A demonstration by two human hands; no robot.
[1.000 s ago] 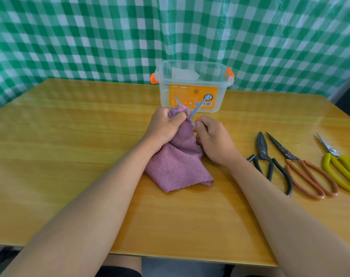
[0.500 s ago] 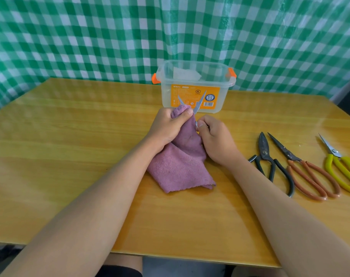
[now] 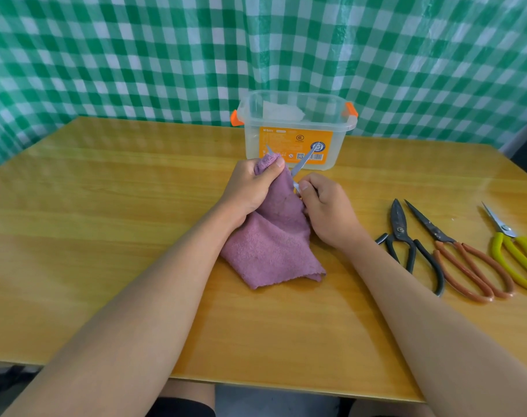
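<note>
Two hands at work near the middle of the wooden table (image 3: 105, 206). Left hand (image 3: 250, 191): fingers and thumb curled tight round the upper end of the purple cloth (image 3: 271, 248), thumb pressed on the bunched top. Cloth hangs from that grip and fans out toward the near side; its lower edge lies on the table between the two forearms.

Right hand (image 3: 328, 212): fingers curled, thumb on top, holding the small scissors (image 3: 302, 162) at their lower part, just right of the cloth. Handles hidden inside the hand. Blades stand apart: one bare, slanting up and to the right; the other mostly wrapped in the cloth under the left hand, only its tip showing above the bunched top. Both hands touch the cloth and sit close together.

Far side, just behind the hands: clear plastic box (image 3: 295, 127), orange clips at both ends, orange label on the near wall, lid off. Something white (image 3: 281, 111) inside; cannot tell what.

Right part of the table, lying flat, tips pointing far, in a row left to right: black scissors (image 3: 406, 242), brown-handled scissors (image 3: 454, 251), yellow-handled scissors (image 3: 514, 254). All three shut, well apart from the hands. Black and brown handles lie just beside each other.

Green-and-white checked curtain (image 3: 166, 55) hangs behind the table.
</note>
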